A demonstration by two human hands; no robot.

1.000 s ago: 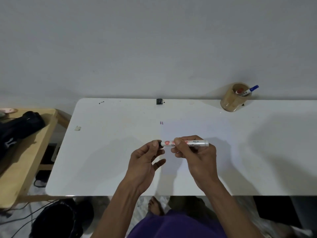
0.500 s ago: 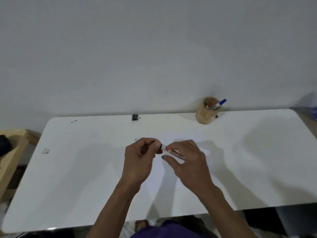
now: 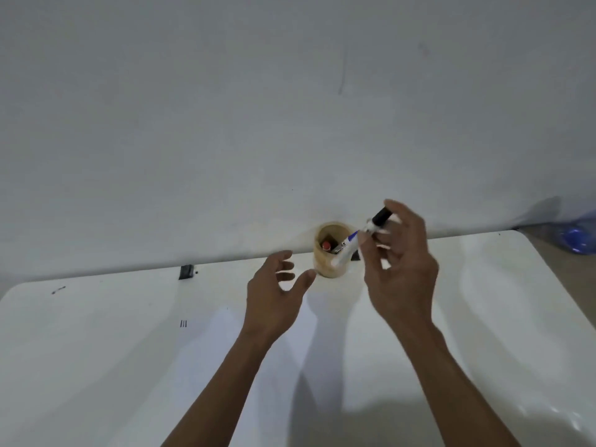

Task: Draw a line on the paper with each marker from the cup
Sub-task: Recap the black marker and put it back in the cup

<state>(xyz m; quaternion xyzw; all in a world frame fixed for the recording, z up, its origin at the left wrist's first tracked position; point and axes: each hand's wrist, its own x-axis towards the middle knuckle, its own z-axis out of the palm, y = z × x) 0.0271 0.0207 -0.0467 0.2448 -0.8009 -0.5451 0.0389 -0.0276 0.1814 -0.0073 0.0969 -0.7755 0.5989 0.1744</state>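
A tan wooden cup point(image 3: 332, 267) stands at the table's far edge by the wall. Inside it I see a red-capped marker point(image 3: 326, 245) and a blue-capped marker point(image 3: 350, 238). My right hand point(image 3: 400, 272) holds a white marker with a black cap point(image 3: 361, 238), tilted, its lower end over the front of the cup. My left hand point(image 3: 274, 295) hovers with fingers apart just left of the cup, holding nothing. The white paper point(image 3: 225, 356) lies flat on the table with three short lines point(image 3: 183, 323) near its top left corner.
The white table point(image 3: 96, 366) runs against a plain grey wall. A small black object point(image 3: 186, 272) sits at the far edge to the left. Something blue and translucent point(image 3: 577, 241) lies beyond the table's right end.
Both hands have moved away from the paper toward the cup. The left hand has let go of the marker and spread its fingers; the right hand carried the black-capped marker up to the cup.
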